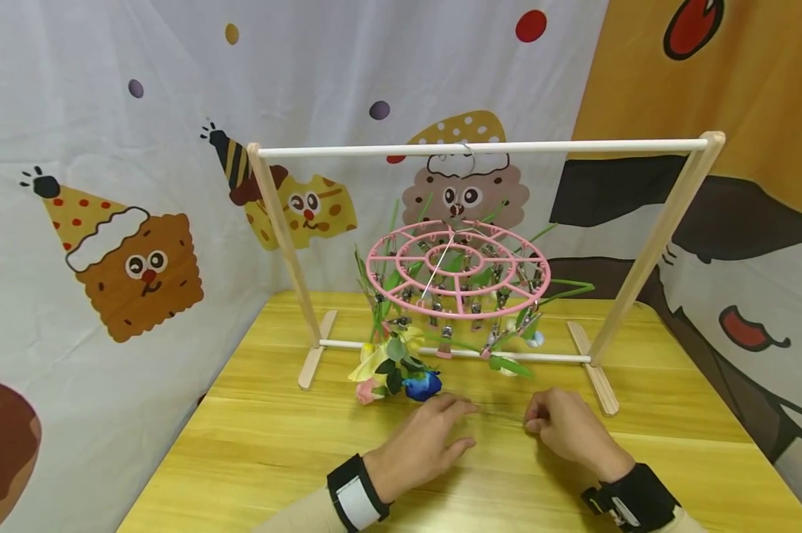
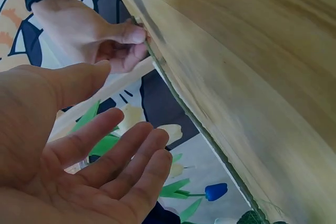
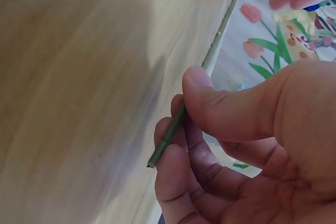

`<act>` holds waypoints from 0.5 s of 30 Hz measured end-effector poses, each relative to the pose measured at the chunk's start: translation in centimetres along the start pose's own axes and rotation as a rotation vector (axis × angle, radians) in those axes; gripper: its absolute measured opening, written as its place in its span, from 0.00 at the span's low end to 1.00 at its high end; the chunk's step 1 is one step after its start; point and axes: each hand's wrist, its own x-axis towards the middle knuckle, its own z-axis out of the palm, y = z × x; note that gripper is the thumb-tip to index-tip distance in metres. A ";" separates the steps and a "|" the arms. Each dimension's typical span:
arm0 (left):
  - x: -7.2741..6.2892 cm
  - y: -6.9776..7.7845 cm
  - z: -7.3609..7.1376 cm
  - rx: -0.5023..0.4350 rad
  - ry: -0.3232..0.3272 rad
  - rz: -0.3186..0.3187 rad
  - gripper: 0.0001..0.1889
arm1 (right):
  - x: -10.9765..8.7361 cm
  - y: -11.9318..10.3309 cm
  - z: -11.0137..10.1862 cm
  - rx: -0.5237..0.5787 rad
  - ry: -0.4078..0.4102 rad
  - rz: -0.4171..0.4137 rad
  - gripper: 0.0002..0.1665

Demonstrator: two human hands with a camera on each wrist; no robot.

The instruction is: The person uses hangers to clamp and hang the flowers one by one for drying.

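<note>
My right hand (image 1: pixel 567 429) pinches the cut end of a long green flower stem (image 3: pixel 167 140) between thumb and fingers. From there the stem runs low along the wooden table toward the leaves near my left side. My left hand (image 1: pixel 427 444) has its fingers spread and holds nothing, close by a blue rose (image 1: pixel 423 386). Beside that rose are a pink rose (image 1: pixel 367 391) and a pale yellow bloom (image 1: pixel 372 361). Above them hangs a pink round clip hanger (image 1: pixel 467 316), with several artificial flowers clipped on it, heads down.
A wooden rack (image 1: pixel 660 237) with a white top rod (image 1: pixel 347 151) carries the hanger, its feet standing on the table (image 1: pixel 241 459). Behind it hangs a cartoon-printed cloth (image 1: pixel 321 81). Metal clips (image 1: pixel 446 337) dangle beneath the pink rings.
</note>
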 end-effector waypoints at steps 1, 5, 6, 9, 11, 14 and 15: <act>0.0 -0.1 0.0 0.016 0.004 0.003 0.24 | -0.2 -0.1 0.0 -0.002 0.000 -0.005 0.17; -0.1 -0.6 0.0 0.090 0.021 0.008 0.22 | -0.9 -0.5 -0.2 -0.011 0.004 -0.015 0.17; -0.1 -0.7 0.0 0.108 0.024 0.007 0.21 | -1.0 -0.7 -0.3 -0.014 0.005 -0.017 0.17; -0.3 -1.0 -0.1 0.157 0.034 0.009 0.17 | -1.6 -1.4 -0.8 -0.014 0.011 -0.023 0.16; -0.4 -1.1 -0.2 0.181 0.039 0.012 0.15 | -2.1 -1.9 -1.2 -0.010 0.018 -0.034 0.15; -0.7 -1.1 -0.4 0.215 0.053 0.018 0.11 | -2.6 -2.5 -1.8 -0.008 0.027 -0.049 0.15; -0.8 -1.1 -0.5 0.218 0.058 0.017 0.10 | -2.8 -2.7 -2.0 -0.009 0.031 -0.052 0.15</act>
